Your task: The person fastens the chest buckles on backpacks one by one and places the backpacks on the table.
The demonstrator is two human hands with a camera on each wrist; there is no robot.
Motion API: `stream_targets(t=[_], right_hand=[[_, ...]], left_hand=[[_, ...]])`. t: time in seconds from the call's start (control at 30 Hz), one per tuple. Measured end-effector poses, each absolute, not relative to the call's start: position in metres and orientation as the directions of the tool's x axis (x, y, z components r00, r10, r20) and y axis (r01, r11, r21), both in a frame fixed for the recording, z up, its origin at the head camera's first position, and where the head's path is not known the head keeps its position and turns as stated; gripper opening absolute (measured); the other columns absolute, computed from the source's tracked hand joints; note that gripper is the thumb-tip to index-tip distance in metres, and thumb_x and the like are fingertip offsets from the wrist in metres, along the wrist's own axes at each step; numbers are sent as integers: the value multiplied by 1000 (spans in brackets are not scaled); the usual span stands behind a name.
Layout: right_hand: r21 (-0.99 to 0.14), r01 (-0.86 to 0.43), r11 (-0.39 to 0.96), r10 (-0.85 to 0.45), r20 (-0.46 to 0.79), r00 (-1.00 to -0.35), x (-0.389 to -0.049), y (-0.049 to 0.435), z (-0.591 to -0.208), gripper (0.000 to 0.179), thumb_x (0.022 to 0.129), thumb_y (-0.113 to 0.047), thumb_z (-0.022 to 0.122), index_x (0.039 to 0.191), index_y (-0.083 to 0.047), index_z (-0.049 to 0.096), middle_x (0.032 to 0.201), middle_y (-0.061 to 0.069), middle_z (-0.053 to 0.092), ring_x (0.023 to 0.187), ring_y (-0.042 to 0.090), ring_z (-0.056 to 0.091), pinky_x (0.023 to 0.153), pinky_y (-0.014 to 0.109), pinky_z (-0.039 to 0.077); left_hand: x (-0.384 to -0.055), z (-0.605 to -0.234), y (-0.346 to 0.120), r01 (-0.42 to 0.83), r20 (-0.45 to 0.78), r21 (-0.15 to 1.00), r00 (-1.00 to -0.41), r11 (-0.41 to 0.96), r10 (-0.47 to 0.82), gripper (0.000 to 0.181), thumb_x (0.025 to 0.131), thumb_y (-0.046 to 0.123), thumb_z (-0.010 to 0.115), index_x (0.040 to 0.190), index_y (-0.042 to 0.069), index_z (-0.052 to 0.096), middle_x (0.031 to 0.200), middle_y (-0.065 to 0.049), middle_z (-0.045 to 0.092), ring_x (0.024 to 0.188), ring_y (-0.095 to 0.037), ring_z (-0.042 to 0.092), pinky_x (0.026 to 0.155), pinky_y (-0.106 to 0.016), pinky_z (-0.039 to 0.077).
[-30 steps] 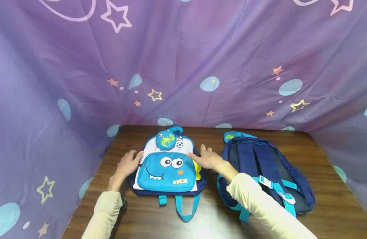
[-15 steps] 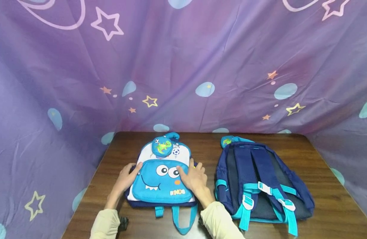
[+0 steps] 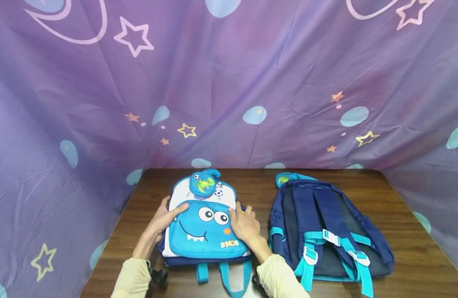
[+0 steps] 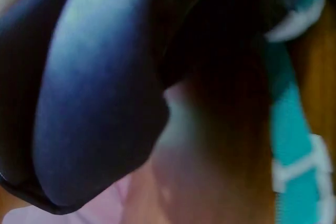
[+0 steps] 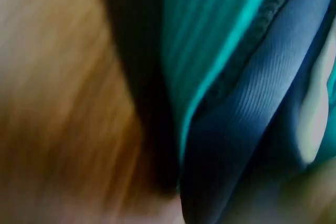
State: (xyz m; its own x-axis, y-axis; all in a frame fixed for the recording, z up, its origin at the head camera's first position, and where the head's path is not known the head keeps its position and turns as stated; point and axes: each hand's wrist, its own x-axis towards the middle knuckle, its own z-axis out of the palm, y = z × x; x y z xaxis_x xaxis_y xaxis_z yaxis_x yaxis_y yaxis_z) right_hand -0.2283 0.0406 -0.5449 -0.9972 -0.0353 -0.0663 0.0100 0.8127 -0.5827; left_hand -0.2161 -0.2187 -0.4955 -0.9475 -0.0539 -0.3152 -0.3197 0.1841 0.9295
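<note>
A child's backpack [image 3: 199,231] with a white and blue front and a printed cartoon face lies face up on the table. My left hand [image 3: 160,223] grips its left side, thumb over the front pocket and fingers largely hidden behind the edge. On the opposite side my right hand [image 3: 247,223] holds the edge, its thumb on the pocket. A round dinosaur pouch [image 3: 203,184] sits near the top. The left wrist view shows the navy side [image 4: 100,93] up close, with a teal strap [image 4: 294,129]. Navy fabric [image 5: 247,103] and teal webbing [image 5: 210,35] fill much of the right wrist view.
To the right a second, navy backpack [image 3: 329,227] lies with its shoulder straps up and teal webbing with white buckles. The wooden table [image 3: 408,231] backs onto a purple curtain [image 3: 214,82] printed with stars.
The right hand has come in from beside the backpack onto its right side. My left thumb has slid further over the pocket, and the bag has turned slightly. The head view has shifted.
</note>
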Motion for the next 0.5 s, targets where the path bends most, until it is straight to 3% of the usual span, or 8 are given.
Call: stream_targets(t=[0.13,0.23,0.37,0.5], right_hand=[[-637,24,771,-50,-99,-994,-230,50,-541,60,106,-46,34,151,-8,42,134,31,45,118,47,52,89,62,47],[-685,15,728,-90,-117,-989,-231,55,-537,60,106,-47,34,151,-7,42,138,34,44,122,50,52,94,64,45],[-753,-15,658,-160,-121,-980,-236,55,-530,62,107,-45,32,151,-3,40,144,35,42,130,50,47,104,63,41],[-706,-95,702,-243,-112,-964,-244,61,-494,60,107,-42,34,148,0,44,145,30,47,135,45,44,109,61,38]], left_hand=[[-223,-471,-208,-285,-287,937,-958,202,-21,100,88,33,75,158,7,9,140,-28,46,100,-23,64,82,-35,59],[-228,-447,-200,-219,-229,941,-973,259,7,99,87,28,75,158,6,10,145,-29,39,112,-31,60,87,-39,58],[-240,-411,-190,-119,-142,919,-989,376,34,98,85,25,76,158,6,13,153,-25,32,129,-37,47,106,-47,47],[-258,-366,-170,-21,-60,835,-997,549,54,99,81,24,79,158,8,18,154,-23,36,134,-38,44,114,-51,37]])
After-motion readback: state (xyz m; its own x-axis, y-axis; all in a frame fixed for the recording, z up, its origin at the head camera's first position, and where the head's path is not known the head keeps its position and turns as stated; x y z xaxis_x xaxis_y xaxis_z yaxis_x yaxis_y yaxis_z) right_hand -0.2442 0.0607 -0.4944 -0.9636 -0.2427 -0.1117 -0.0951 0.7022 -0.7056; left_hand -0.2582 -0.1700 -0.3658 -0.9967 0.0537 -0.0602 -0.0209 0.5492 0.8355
